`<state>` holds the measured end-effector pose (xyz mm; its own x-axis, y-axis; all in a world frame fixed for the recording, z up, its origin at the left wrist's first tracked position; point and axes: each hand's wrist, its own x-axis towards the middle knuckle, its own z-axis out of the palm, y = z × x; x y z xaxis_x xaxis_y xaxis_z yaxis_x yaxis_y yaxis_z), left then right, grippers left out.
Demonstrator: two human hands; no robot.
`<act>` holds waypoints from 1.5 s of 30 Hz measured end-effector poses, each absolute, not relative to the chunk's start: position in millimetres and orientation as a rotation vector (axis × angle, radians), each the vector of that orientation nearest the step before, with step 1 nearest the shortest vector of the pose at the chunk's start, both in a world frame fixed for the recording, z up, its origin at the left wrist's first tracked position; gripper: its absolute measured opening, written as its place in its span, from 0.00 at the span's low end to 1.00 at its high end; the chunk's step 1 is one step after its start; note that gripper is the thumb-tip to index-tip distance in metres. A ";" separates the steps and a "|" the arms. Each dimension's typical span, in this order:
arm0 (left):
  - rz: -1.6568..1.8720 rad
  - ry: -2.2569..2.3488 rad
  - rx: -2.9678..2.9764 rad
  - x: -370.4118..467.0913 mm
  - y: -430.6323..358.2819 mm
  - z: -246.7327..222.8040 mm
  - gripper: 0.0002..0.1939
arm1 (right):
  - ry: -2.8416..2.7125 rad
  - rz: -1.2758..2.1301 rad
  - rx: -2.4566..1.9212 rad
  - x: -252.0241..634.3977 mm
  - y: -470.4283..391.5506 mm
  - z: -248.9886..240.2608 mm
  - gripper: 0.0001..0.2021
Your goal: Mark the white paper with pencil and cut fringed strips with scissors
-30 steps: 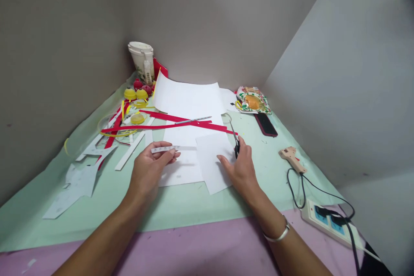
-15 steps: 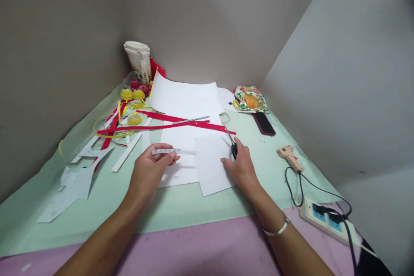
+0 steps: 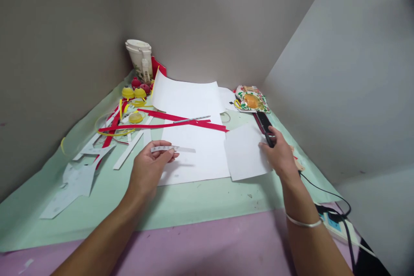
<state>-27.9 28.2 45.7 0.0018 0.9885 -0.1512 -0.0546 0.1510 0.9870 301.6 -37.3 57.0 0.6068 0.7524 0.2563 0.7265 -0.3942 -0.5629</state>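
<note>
A narrow white paper strip [image 3: 187, 150] with faint marks is pinched in my left hand [image 3: 149, 166], above a large white sheet [image 3: 200, 164] lying on the table. My right hand [image 3: 282, 155] is closed around black-handled scissors [image 3: 269, 139], whose blades point away over the phone. A smaller white sheet [image 3: 247, 151] reaches from under the right thumb to the large sheet's right edge, apparently held along with the scissors. Two crossed red strips [image 3: 155, 127] and a thin grey pencil-like stick [image 3: 194, 119] lie across the large sheet.
At left lie paper offcuts [image 3: 76, 181], white strips and yellow pieces [image 3: 136, 116]. A lidded cream cup [image 3: 140, 58] stands in the corner. At right are a patterned packet [image 3: 252, 100], a phone [image 3: 258, 121], a partly hidden glue gun [image 3: 299, 164] and a power strip [image 3: 339, 229].
My right hand has moved right with the scissors, and the smaller sheet has shifted right with it, baring more of the large sheet. My left hand has stayed nearly still with the strip.
</note>
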 end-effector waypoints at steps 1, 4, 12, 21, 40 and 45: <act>1.135 1.234 1.054 -27.5 28.5 45.9 0.19 | -1.168 0.015 -2.194 307.3 -39.4 58.7 0.33; 1.169 1.213 1.039 -25.8 28.8 47.3 0.18 | -1.180 -0.090 -2.244 319.4 -44.5 61.6 0.32; 1.171 1.205 1.051 -26.1 27.5 48.1 0.18 | -1.166 -0.056 -2.334 336.1 -47.0 58.3 0.31; 1.174 1.208 1.037 -24.2 27.3 49.9 0.20 | -1.185 0.089 -2.291 336.7 -42.9 48.6 0.31; 1.120 1.204 1.051 -25.1 27.0 46.2 0.18 | -1.146 0.328 -2.271 331.8 -41.1 45.0 0.29; 1.110 1.207 1.023 -25.3 26.9 48.9 0.18 | -1.164 0.352 -2.289 338.3 -45.4 49.7 0.29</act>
